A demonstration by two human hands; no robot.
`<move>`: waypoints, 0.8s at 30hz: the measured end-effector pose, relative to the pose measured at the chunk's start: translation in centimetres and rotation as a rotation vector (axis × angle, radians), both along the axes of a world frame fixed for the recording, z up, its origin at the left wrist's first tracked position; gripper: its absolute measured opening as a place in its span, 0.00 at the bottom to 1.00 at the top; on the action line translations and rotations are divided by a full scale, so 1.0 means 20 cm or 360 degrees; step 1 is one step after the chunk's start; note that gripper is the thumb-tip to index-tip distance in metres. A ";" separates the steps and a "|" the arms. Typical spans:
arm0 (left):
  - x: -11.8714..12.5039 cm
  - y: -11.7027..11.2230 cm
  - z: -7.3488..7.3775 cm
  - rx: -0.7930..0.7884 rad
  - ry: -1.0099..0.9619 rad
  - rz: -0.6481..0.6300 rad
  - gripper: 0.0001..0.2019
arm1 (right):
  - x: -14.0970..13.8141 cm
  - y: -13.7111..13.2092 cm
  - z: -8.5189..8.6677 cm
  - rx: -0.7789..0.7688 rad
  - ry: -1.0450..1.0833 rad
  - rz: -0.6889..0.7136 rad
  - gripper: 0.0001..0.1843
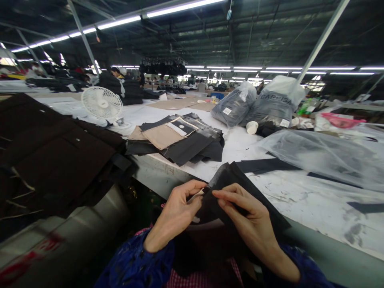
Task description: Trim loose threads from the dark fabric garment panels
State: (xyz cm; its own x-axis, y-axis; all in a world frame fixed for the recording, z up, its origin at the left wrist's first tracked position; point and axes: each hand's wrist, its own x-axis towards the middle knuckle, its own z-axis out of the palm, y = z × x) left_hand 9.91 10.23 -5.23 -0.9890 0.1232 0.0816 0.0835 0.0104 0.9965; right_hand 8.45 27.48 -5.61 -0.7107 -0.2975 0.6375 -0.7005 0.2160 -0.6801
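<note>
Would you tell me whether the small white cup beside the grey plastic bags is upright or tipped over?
Upright: the small white cup shows its round mouth facing upward.

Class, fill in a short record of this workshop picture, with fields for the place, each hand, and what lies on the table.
Place: large workshop, long white table, strip lights overhead
Left hand: pinches the edge of a black fabric piece
Right hand: grips the same piece, fingers on top
Table, middle: stack of cut fabric pieces, small white fan
Table, far: grey plastic bags, paper cup, clear plastic sheet
Left side: dark brown cloth
</note>
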 end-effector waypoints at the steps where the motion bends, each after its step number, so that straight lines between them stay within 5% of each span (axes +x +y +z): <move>1: 0.00 0.00 0.00 -0.0015 0.0004 0.0013 0.11 | 0.00 0.00 0.00 0.0007 0.0007 -0.0003 0.16; 24: 0.00 0.00 0.00 -0.0045 0.0047 -0.0020 0.13 | -0.02 -0.03 -0.04 0.0134 0.0271 -0.0117 0.14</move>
